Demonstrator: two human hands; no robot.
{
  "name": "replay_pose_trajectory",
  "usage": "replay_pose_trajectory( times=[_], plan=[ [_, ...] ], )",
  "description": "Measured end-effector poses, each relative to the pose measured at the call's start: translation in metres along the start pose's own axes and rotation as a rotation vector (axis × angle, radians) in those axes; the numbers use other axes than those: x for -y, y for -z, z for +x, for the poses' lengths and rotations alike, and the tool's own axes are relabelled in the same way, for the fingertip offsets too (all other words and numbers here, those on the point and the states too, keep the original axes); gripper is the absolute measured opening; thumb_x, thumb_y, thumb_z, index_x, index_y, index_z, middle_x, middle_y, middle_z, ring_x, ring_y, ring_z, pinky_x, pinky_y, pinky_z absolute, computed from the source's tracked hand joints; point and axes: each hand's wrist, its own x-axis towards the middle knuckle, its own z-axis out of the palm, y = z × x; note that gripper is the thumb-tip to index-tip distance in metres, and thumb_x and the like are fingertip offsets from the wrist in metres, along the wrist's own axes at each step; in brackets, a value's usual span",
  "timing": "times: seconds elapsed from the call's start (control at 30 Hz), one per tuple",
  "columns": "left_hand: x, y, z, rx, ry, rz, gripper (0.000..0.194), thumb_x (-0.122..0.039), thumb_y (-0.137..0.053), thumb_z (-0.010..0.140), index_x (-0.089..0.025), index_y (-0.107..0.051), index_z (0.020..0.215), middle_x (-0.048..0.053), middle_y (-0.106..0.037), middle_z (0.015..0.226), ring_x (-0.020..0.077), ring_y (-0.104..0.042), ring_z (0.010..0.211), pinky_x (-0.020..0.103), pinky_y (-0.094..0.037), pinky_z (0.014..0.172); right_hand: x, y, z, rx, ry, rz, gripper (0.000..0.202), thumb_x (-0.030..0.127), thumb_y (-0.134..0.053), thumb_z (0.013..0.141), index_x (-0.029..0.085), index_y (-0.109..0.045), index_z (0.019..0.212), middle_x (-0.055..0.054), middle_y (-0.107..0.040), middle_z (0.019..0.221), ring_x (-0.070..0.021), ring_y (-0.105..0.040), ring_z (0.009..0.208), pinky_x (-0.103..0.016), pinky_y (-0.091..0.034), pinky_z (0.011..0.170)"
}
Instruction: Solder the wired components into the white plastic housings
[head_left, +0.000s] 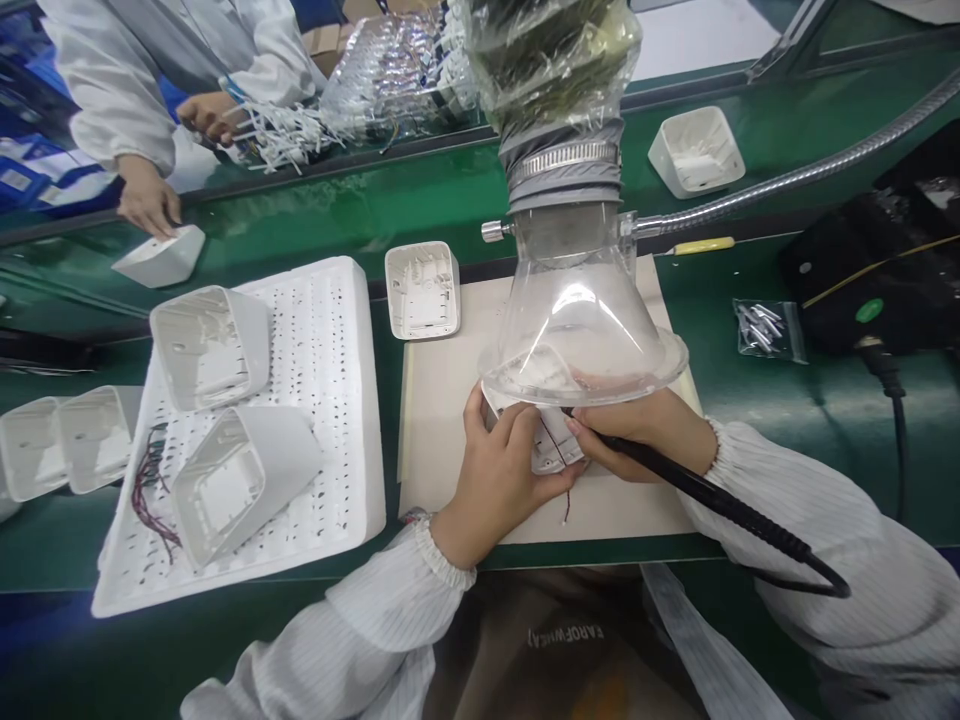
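Beneath the clear fume hood (581, 310), a white plastic housing (550, 455) lies on the beige mat (442, 440), partly covered by the hood and my fingers. My left hand (501, 480) grips the housing, fingers on its near-left side and thumb at its near edge. A thin dark red wire (567, 508) comes out of the housing between my hands. In my right hand (649, 432) is a soldering iron (637, 455), held like a pen, its black cable trailing right. Its tip is hidden beneath the hood's rim.
At left, a white foam tray (330, 450) carries two housings (251, 480) and red wires (154, 490). Another housing (424, 290) stands at the mat's back edge. A co-worker's hand (150, 195) touches a housing (161, 258) across the bench. A small bag of metal parts (769, 330) lies right.
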Motion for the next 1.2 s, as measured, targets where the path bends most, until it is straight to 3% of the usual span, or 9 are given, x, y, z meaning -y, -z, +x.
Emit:
replay_pose_trajectory(
  times=[0.57, 1.2],
  plan=[
    [0.000, 0.000, 0.000, 0.008, -0.022, -0.016, 0.047, -0.047, -0.071, 0.087, -0.018, -0.046, 0.114, 0.007, -0.069, 0.097, 0.0289, -0.067, 0.096, 0.065, -0.034, 0.111, -0.002, -0.005, -0.002, -0.031, 0.023, -0.001, 0.025, 0.013, -0.052, 0.092, 0.020, -0.044, 0.069, 0.005, -0.052, 0.068, -0.0084, -0.051, 0.062, -0.022, -0.044, 0.060],
    [0.001, -0.003, -0.003, -0.002, -0.011, -0.022, 0.045, -0.044, -0.072, 0.085, -0.019, -0.047, 0.112, 0.008, -0.069, 0.098, 0.0284, -0.068, 0.096, 0.064, -0.031, 0.113, -0.007, -0.011, -0.015, 0.079, 0.021, -0.028, 0.021, 0.011, -0.055, 0.085, 0.022, -0.047, 0.068, 0.004, -0.054, 0.067, -0.0117, -0.052, 0.065, -0.024, -0.044, 0.061]
  ],
)
